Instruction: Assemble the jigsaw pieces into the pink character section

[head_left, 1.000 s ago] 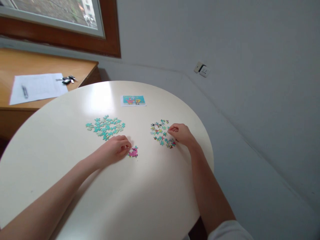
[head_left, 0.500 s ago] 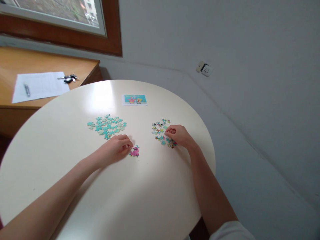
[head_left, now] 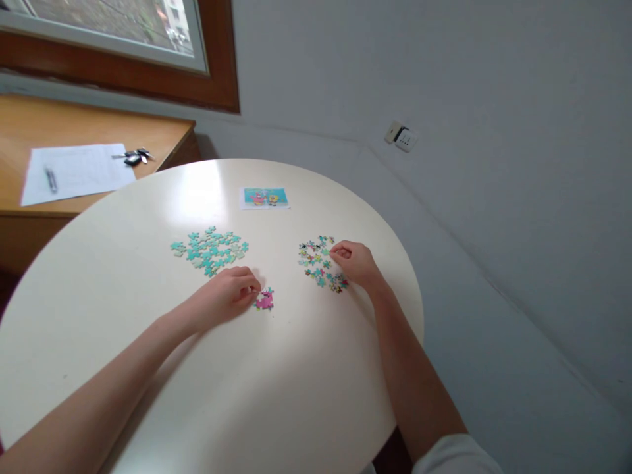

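Observation:
My left hand is closed in a pinch, with the pale edge of a small puzzle piece at its fingertips. Right beside those fingertips lies a small joined patch of pink puzzle pieces, partly covered by the hand. My right hand has thumb and forefinger together at the right edge of a loose pile of multicoloured puzzle pieces; whether anything is between them is too small to tell. Farther left, beyond my left hand, spreads a pile of mostly turquoise puzzle pieces.
A picture card with pink and yellow cartoon figures lies toward the back of the round white table. On the wooden desk at left are a paper sheet, a pen and keys. A wall with a socket stands behind.
My right hand has shifted slightly up and away from the middle of the multicoloured pile, uncovering a few pieces. The left hand stays by the pink patch. The view has tilted very slightly.

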Demonstrator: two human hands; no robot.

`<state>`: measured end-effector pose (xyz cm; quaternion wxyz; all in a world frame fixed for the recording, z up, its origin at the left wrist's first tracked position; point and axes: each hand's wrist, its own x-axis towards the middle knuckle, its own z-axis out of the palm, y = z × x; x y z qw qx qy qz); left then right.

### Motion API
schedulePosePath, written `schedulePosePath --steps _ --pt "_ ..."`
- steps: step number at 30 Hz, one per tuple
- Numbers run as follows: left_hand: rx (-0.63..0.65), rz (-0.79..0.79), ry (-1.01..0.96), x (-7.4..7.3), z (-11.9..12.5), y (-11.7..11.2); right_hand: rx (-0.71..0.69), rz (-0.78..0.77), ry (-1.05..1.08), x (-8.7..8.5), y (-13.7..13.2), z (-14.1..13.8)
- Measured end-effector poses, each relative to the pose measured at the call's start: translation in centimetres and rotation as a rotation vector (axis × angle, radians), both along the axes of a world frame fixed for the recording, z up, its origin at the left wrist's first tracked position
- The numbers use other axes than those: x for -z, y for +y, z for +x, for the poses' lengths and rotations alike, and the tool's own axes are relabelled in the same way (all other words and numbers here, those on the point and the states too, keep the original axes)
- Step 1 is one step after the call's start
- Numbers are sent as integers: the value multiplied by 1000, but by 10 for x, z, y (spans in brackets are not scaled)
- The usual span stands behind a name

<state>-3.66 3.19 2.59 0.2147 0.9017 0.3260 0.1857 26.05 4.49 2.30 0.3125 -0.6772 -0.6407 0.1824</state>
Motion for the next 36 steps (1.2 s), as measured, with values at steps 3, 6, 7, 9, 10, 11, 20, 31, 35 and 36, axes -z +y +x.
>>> schedulePosePath --steps 3,6,7,9,10,11,20,31,35,36 --pt "-2 -6 4 0 0 0 12 8 -5 0 0 1" --pt "-6 -9 10 -2 1 -1 20 13 -8 0 1 1" --pt "-7 -10 12 -2 1 -1 23 12 -10 0 1 1" --pt "-6 -12 16 -3 1 -1 25 6 -16 0 1 1" --pt "-4 -12 17 -3 1 -1 24 3 -18 0 1 0" --pt "-1 -12 19 -4 1 -1 20 4 -18 0 1 0" --pt "-2 -17 32 0 0 0 27 36 -31 -1 0 -1" --pt "-2 -5 18 -2 0 0 64 69 -34 1 1 0" --pt "-3 -7 13 -2 0 0 66 90 -41 1 1 0" --pt "-3 -9 12 -1 0 0 68 98 -43 1 1 0"
